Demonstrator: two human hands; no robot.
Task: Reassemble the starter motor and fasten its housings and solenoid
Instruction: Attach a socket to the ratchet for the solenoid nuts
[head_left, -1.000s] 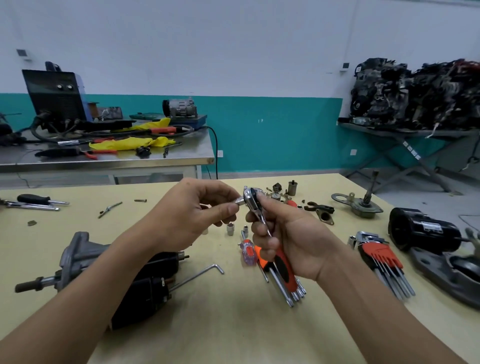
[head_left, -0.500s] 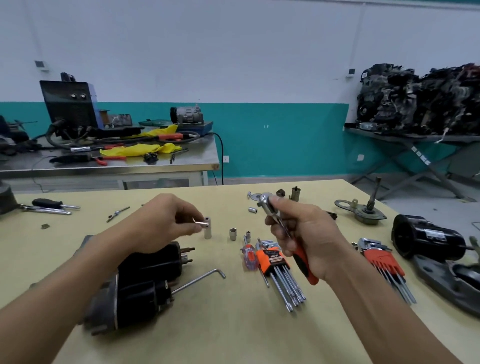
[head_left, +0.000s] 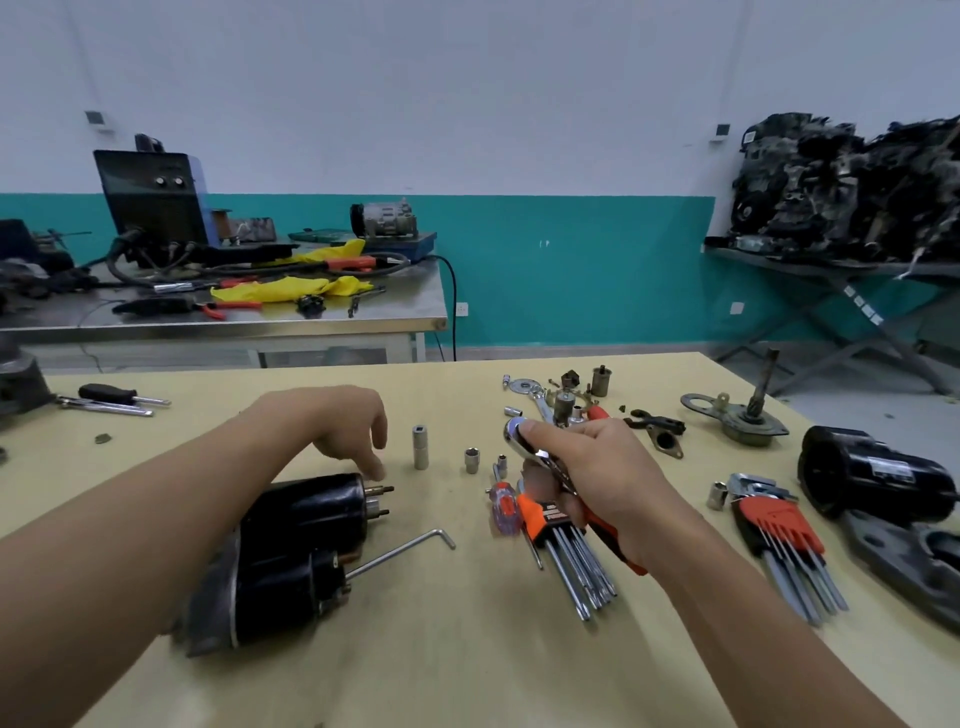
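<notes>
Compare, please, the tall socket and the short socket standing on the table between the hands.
The tall socket rises well above the short socket. The tall socket stands nearer the left hand, the short socket nearer the right hand. Both are silver, upright and apart on the table.

Both bare forearms reached forward, the left from the lower left corner and the right from the lower right. The left hand (head_left: 340, 423) hung palm down with its wrist bent, its fingers (head_left: 375, 465) drooping loosely toward the desk (head_left: 467, 649) and holding nothing; whether the tips touched the surface could not be told. The right hand (head_left: 597, 478) was raised, back toward the camera, its fingers curled round the shaft of a ratchet (head_left: 543, 456), with the thumb stretched forward and laid on the tool's head. The two hands were well apart.
</notes>
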